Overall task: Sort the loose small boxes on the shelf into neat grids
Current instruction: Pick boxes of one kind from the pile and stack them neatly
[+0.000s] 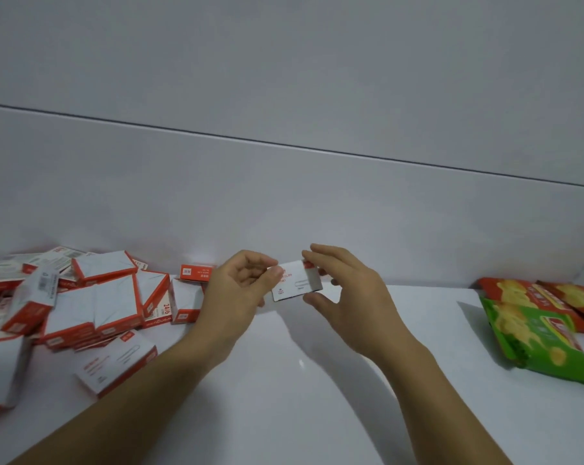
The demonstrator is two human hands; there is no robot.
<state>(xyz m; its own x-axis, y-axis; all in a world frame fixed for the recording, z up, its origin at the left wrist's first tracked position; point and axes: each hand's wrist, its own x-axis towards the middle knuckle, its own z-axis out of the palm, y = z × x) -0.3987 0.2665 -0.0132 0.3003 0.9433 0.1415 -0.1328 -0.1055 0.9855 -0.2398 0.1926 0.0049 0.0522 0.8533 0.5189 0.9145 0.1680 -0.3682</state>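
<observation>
Hands meet above the middle of the shelf (pixel 300 397), near its back edge: the left hand (pixel 240 285) pinches one end of a small red-and-white paper-clip box (pixel 297 280), and the right hand (pixel 347 297) holds the other end between thumb and fingertips. Judging by the jumbled box pile (pixel 92 297) at the left edge, no grid seems begun. Next the box needs setting flat and square on bare surface, clear of the snack bags (pixel 535 333) at the right edge.

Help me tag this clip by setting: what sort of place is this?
Probably a shop or stockroom shelf: a white shelf with a plain back panel, a heap of matching red-and-white boxes at left, snack bags at right. The left hand and right hand pinch one small box.
</observation>
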